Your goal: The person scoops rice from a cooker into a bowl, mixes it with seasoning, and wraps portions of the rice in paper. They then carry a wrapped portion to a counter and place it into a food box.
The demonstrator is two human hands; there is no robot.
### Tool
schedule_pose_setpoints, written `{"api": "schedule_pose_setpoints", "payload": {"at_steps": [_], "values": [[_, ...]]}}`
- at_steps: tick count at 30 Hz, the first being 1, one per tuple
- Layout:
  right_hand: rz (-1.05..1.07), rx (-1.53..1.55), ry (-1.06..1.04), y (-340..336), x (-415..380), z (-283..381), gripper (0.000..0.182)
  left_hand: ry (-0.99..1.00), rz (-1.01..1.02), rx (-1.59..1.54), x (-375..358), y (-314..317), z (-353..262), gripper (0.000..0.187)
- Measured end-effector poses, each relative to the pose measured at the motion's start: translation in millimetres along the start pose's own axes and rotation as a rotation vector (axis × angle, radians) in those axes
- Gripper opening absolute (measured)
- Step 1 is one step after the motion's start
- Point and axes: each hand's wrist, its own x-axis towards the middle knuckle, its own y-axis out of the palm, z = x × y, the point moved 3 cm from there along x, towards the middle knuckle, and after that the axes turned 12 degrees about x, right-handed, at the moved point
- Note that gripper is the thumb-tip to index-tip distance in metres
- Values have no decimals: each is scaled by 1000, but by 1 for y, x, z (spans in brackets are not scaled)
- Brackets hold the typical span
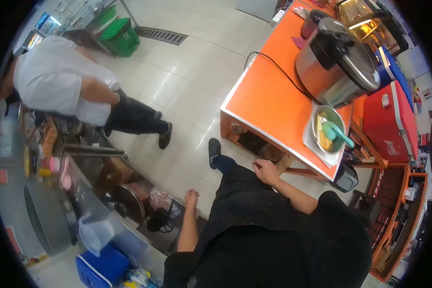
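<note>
My left hand (192,198) hangs low beside the metal counter, its fingers curled in and nothing visible in them. Nearest to it are a black cable (161,223) and a clear plastic bag (160,197) on the counter's lower shelf. My right hand (265,171) is loosely closed in front of my dark clothing, just off the near side of the orange table (264,91); I see no object in it. On that table's corner, a metal bowl (338,122) holds yellowish food and a teal spoon (338,133). Behind the bowl stands a large electric pressure cooker (338,62).
A person in a white shirt (57,77) stands at the left counter. Tiled floor (177,96) runs between counter and table. A green bin (121,37), a floor drain (161,35), a red cooler (389,122), a plastic jug (96,234) and a blue cooler (102,268) stand around.
</note>
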Motion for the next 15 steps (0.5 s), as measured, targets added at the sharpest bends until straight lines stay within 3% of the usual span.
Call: {"api": "schedule_pose_setpoints", "payload": {"at_steps": [2, 3, 5, 7, 8, 11, 13, 15], "values": [[-258, -50, -408, -27, 13, 25, 12, 89, 203, 226, 29, 67, 4, 48], [-225, 80, -253, 15, 47, 60, 16, -59, 349, 428, 40, 11, 77, 48], [-366, -79, -180, -16, 135, 72, 32, 287, 748, 276, 102, 37, 6, 54], [-469, -184, -103, -18, 181, 68, 41, 392, 627, 905, 165, 11, 9, 55], [-560, -307, -48, -22, 204, 63, 51, 445, 597, 1100, 185, 3, -22, 55], [-523, -444, 120, -8, 252, 47, 63, 657, 510, 1511, 242, -16, -103, 57], [-545, -482, 201, -2, 273, 52, 65, 239, 399, 1265, 192, -44, -257, 59], [-572, -527, 282, -5, 286, 57, 67, 238, 442, 1327, 201, -48, -326, 61]]}}
